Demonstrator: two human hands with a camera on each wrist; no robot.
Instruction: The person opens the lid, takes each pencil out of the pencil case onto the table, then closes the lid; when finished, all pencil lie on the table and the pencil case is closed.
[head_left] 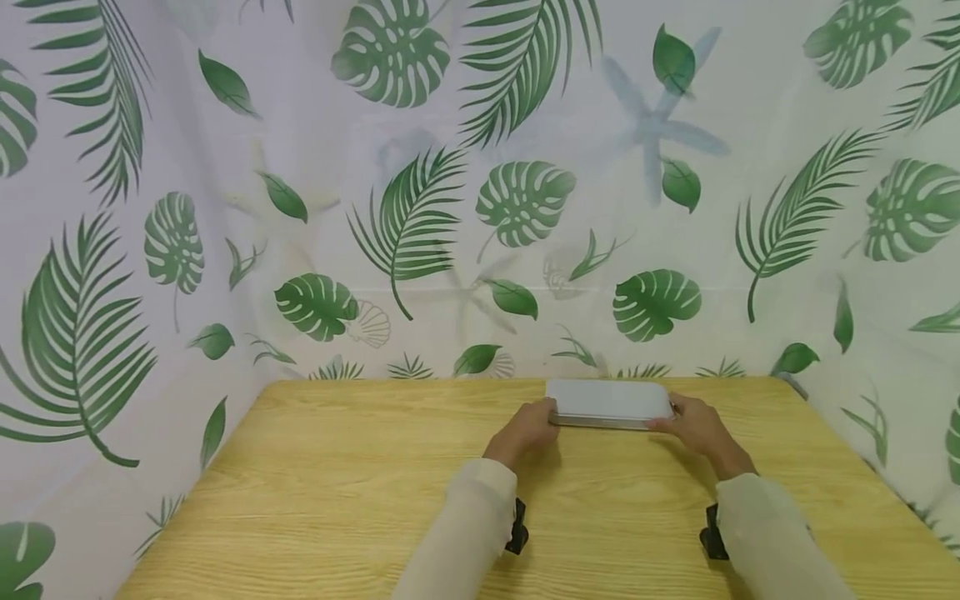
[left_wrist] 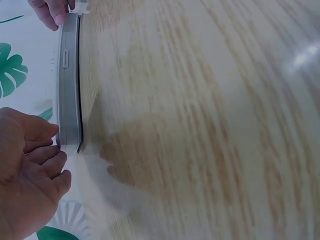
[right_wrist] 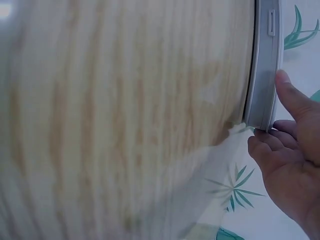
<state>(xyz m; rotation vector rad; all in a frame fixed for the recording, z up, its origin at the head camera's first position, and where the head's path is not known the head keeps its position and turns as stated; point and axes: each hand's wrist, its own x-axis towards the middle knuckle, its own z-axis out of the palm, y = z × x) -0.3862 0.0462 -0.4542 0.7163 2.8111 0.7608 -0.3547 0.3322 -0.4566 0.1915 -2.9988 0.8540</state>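
A long, flat, light grey case (head_left: 609, 402) with rounded corners is at the far side of the table, its kind unclear. My left hand (head_left: 528, 429) grips its left end. At the other end, my right hand (head_left: 697, 425) holds the right corner, thumb along the front edge. In the left wrist view, a small slot-like latch shows on the front side of the case (left_wrist: 70, 100), and thumb and curled fingers of the left hand (left_wrist: 31, 165) meet at its end. The right wrist view has the right hand's fingers (right_wrist: 270, 142) against the end of the case.
The wood-grain table (head_left: 360, 483) has its far edge just behind the case. A white curtain (head_left: 435, 242) with green leaf prints hangs behind and at both sides. Black devices (head_left: 517, 527) are strapped at both wrists, by the pale sleeves.
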